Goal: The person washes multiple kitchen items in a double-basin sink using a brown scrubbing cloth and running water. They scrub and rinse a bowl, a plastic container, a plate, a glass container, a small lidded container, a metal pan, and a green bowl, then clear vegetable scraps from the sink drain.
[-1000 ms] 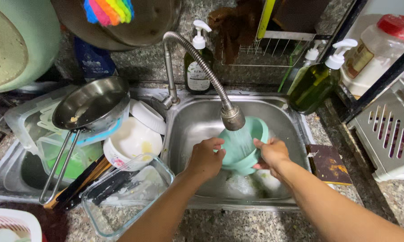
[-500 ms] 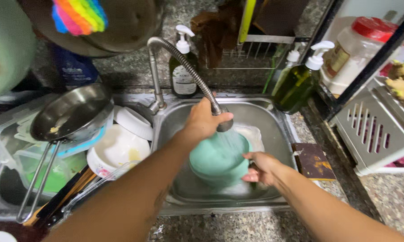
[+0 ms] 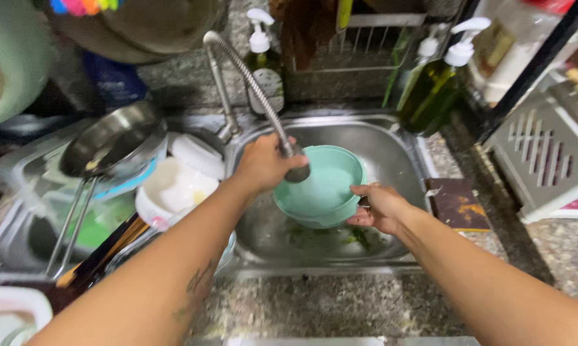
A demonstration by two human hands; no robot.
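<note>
A teal bowl [image 3: 321,186] tilts over the steel sink [image 3: 391,138], its inside facing me. My right hand [image 3: 380,208] grips its lower right rim. My left hand [image 3: 263,163] is wrapped around the flexible metal faucet hose [image 3: 244,74] just above its spray head [image 3: 297,172], which points into the bowl. Green scraps [image 3: 356,237] lie on the sink bottom under the bowl.
Left of the sink are a steel pan [image 3: 113,138], white bowls [image 3: 177,186], clear tubs and utensils. Two pump bottles [image 3: 263,61] [image 3: 436,83] stand behind the sink. A brown sponge pad [image 3: 458,204] lies on the right counter, beside a white crate [image 3: 545,154].
My left hand left the bowl and took hold of the faucet head, pulling it over the bowl. The bowl turned open side up, held by my right hand alone.
</note>
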